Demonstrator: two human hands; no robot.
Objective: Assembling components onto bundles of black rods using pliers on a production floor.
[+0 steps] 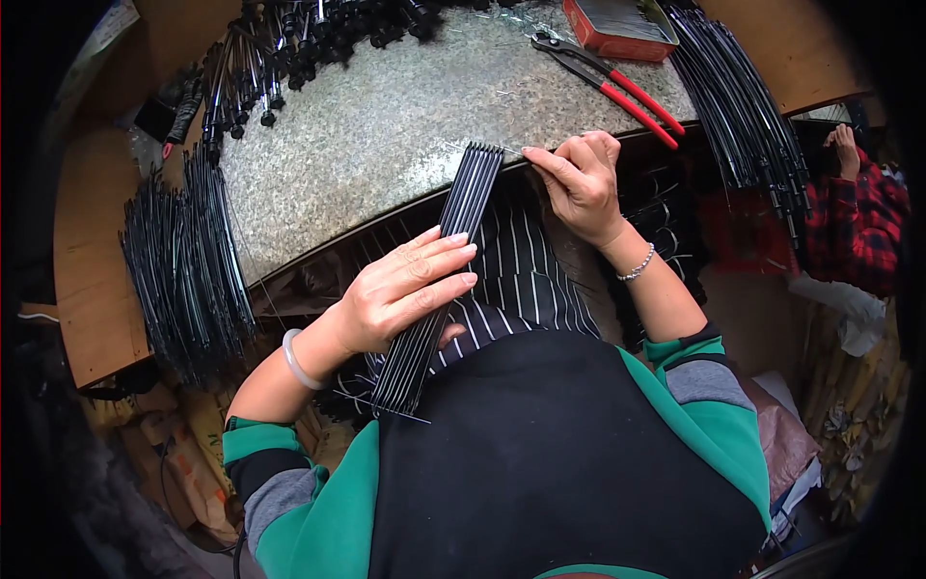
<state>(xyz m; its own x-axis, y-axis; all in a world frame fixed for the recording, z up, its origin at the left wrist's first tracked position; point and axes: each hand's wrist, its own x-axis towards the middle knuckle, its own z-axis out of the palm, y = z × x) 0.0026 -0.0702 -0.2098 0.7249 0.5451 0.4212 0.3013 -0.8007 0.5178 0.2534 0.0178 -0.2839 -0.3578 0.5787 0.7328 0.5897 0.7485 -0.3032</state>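
My left hand [405,289] lies across a flat row of thin black rods [471,188] that look like umbrella ribs. Its fingers press on top, and a bit of the thumb shows underneath. The row slants from my lap up to the table's front edge, with a thin wire crossing its lower end. Just right of the upper end, my right hand [584,183] is closed in a pinch on a fine piece of wire [512,150], which points toward the rod tips. Whether the wire passes through them is too small to tell.
Red-handled pliers [617,87] rest on the speckled tabletop [376,135] beside a red box [622,34] of thin metal pieces. Bundles of black rods hang at the left [183,261] and right [743,116]. Black-tipped metal shafts [260,68] lie at the back. Another person's plaid sleeve [854,232] shows far right.
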